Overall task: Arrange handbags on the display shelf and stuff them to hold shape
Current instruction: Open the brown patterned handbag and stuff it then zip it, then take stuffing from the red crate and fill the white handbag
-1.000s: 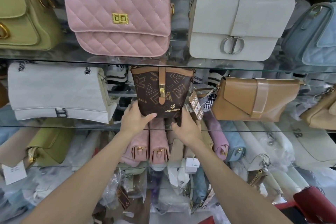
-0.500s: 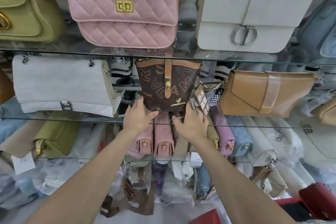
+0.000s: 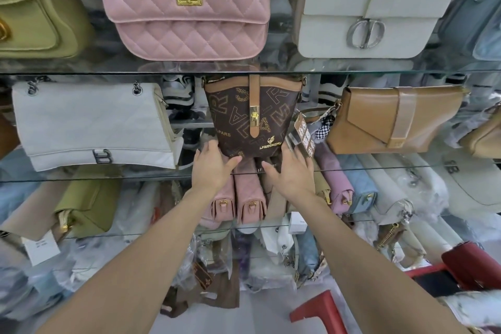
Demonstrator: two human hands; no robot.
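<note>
While both hands sit at its base, the brown bucket bag stands upright on the middle glass shelf, between the white quilted bag and the tan flap bag. Left hand and right hand touch its bottom corners, fingers straight, not gripping. Looks light, semi-stiff, smooth coated sides; best held at base or rim.

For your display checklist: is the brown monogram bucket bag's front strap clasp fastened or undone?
Fastened: on the brown monogram bucket bag, the tan strap lies flat down the front, under the gold turn-lock.
</note>
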